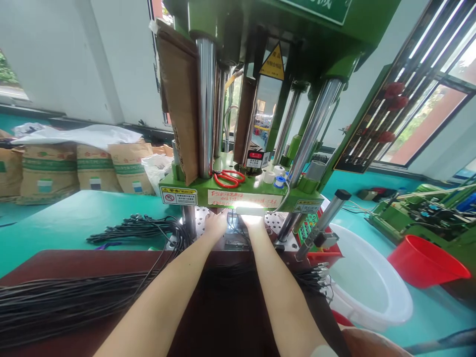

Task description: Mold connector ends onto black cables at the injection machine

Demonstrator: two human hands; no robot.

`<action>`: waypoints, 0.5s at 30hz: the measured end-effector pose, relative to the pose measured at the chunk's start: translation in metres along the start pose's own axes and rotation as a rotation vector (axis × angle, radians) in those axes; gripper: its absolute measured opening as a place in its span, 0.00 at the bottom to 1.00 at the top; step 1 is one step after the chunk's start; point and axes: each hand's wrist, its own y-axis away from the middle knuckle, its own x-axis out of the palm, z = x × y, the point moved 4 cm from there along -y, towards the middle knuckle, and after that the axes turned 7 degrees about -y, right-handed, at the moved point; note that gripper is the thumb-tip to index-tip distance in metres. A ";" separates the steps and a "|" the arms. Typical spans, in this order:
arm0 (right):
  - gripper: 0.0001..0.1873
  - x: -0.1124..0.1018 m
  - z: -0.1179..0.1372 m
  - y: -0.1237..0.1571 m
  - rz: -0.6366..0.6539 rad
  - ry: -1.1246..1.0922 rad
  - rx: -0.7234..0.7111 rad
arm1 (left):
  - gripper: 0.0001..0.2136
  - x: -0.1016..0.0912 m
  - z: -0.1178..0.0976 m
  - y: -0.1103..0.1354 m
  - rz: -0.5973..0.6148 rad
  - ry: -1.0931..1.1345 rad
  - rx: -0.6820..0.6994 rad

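Both arms reach under the green press (pixel 316 187), to the metal mould (pixel 236 245) low between its front columns. At the mould's left side is my left hand (pixel 215 226), its fingers reaching inward and mostly hidden. My right hand (pixel 253 221) lies on the other side, partly washed out by the bright lamp (pixel 250 211) just above. Thin black cables run out of the mould between my hands towards me. Neither hand's grip can be made out.
Bundled black cables (pixel 67 302) lie across the brown table; another bundle (pixel 130 229) rests on its left. Red-handled scissors (pixel 228 179) and tape rolls (pixel 279 181) sit on the press ledge. At right are a white tub (pixel 399 302) and a red bucket (pixel 427 260).
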 end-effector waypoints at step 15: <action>0.23 -0.053 0.092 0.246 0.652 0.897 0.966 | 0.11 -0.004 0.014 0.247 0.328 0.941 0.162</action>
